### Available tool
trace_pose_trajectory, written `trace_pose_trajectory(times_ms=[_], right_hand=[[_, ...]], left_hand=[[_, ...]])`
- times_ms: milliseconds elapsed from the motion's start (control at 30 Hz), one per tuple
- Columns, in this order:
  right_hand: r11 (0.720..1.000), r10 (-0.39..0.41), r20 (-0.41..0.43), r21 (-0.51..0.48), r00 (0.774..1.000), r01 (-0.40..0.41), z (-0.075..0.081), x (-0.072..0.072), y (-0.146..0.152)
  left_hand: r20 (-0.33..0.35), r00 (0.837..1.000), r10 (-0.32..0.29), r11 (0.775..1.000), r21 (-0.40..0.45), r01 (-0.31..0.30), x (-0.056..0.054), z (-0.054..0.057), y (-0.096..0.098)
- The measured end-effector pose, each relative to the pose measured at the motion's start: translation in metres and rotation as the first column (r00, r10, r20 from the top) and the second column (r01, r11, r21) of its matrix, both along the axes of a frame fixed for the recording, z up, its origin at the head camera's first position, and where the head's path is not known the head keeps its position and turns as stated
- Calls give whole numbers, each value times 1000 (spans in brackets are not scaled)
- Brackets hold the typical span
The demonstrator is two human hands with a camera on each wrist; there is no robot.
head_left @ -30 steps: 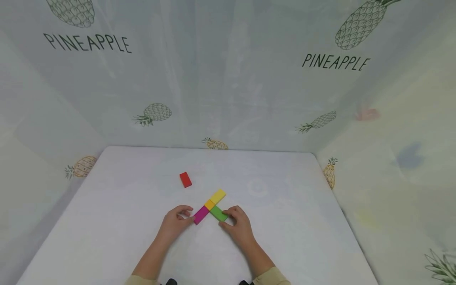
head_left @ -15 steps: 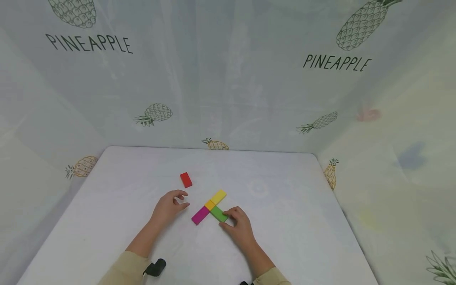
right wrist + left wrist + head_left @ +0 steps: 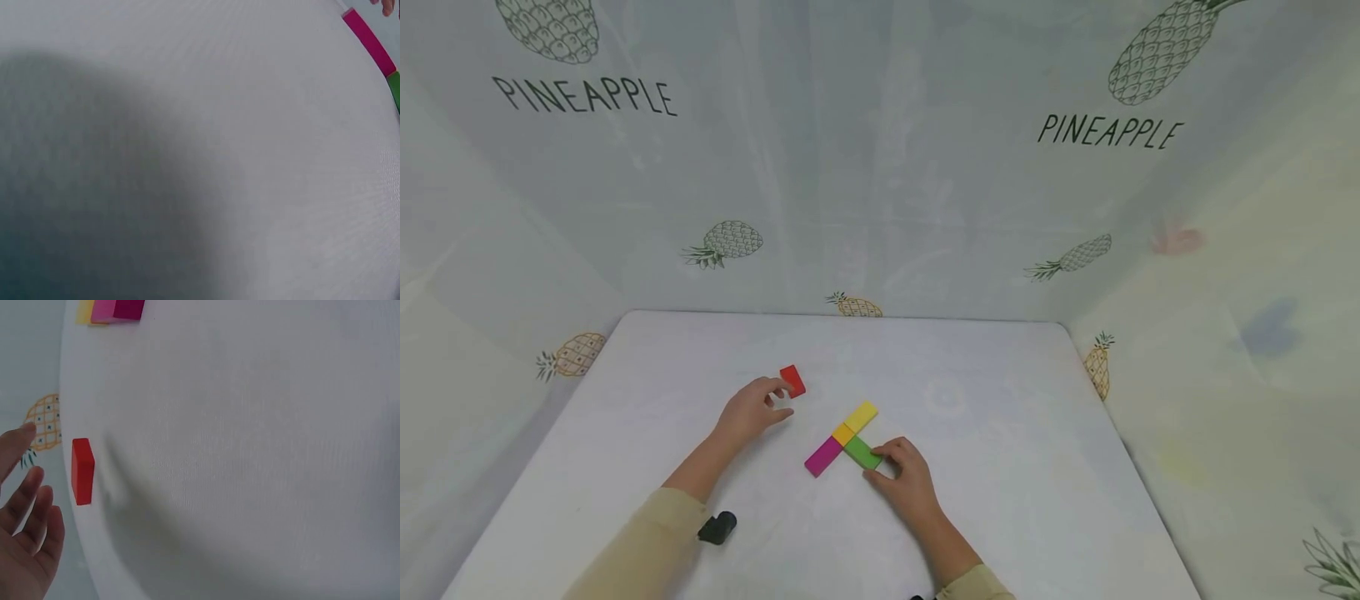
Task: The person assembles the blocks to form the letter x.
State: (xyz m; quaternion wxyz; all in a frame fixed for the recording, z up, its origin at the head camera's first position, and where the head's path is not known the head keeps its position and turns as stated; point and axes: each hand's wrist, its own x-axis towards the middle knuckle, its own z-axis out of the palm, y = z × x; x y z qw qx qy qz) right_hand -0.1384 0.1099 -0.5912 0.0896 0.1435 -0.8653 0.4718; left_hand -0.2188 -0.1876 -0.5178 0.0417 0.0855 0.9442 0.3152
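Observation:
My left hand (image 3: 749,412) is beside the red block (image 3: 793,377), its fingers loosely bent and thumb apart. In the left wrist view, a gap shows between that hand (image 3: 28,544) and the red block (image 3: 82,472), though the head view has a fingertip overlapping the block. My right hand (image 3: 908,482) pinches the near end of the green block (image 3: 861,452) between thumb and fingers. Touching the green block's other end is a diagonal row: magenta block (image 3: 823,457), small orange block (image 3: 843,433) and yellow block (image 3: 861,415). The right wrist view does not show the right hand.
All blocks lie on a white table (image 3: 1000,467). Behind it and at the sides hangs a pale curtain (image 3: 880,167) with pineapple prints. A black wrist-worn piece (image 3: 718,527) sticks out by the left sleeve (image 3: 647,542).
My left hand has left the magenta block and moved up and left to the red block. The right hand stays on the green block, and the joined blocks look unmoved.

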Motion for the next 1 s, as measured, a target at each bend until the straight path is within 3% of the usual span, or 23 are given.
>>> trace_pose_trajectory(times_ms=[367,633,1000], right_hand=[[1000,-10,-37,-3,999,10,0,2,0],[1000,-3,-25,-26,1000,2,1,1,-1],[1000,2,-35,6,999,-2,1,0,2]], left_hand=[[-7,996,-94,988,-124,92,-28,-1,-4],[-76,978,-196,949,-268,169,-45,-9,-10],[-26,971,-237,923,-316,217,-60,-12,-5]])
